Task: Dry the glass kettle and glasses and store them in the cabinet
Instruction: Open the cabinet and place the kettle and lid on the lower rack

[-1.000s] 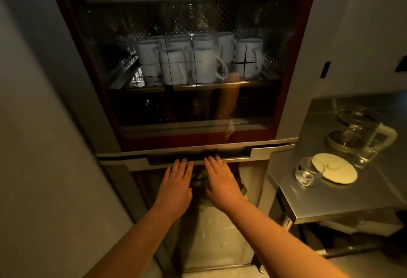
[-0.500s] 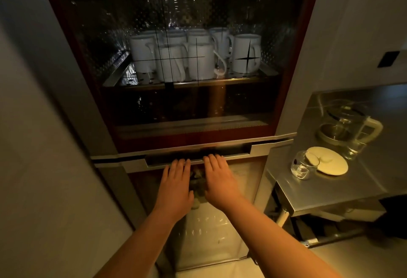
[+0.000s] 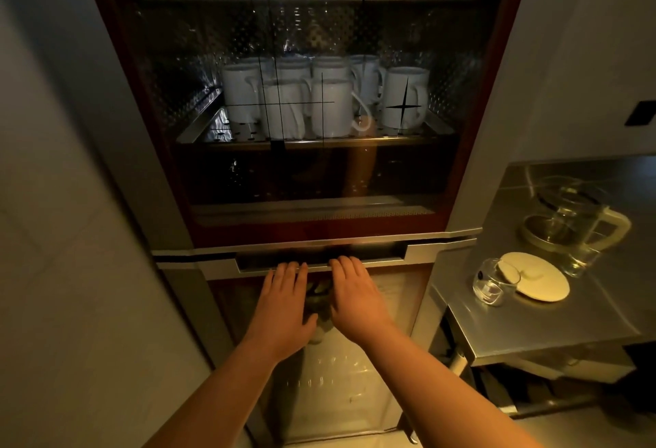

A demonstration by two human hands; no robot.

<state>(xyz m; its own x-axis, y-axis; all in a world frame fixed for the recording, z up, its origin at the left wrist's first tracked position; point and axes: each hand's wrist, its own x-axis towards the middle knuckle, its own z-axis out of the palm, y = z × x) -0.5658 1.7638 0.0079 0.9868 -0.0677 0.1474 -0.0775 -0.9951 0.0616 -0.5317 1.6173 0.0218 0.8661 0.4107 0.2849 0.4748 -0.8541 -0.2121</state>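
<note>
A tall cabinet has a dark glass upper door (image 3: 461,163) and a lower door below it. Between them runs a long recessed handle (image 3: 383,252). My left hand (image 3: 284,305) and my right hand (image 3: 355,300) lie side by side on the lower door, fingertips hooked over the handle's lip. The glass kettle (image 3: 575,227) with a cream handle stands on the steel counter (image 3: 568,327) at the right. A small clear glass (image 3: 491,282) sits in front of it, touching a round white lid (image 3: 543,282).
Several white mugs (image 3: 330,106) stand on a perforated steel shelf behind the upper glass. A grey wall closes the left side. The counter's corner juts out close to the cabinet's right edge, with a frame and bars beneath it.
Both hands stay on the handle lip. The view has shifted slightly, so the counter and kettle sit a little lower and nearer.
</note>
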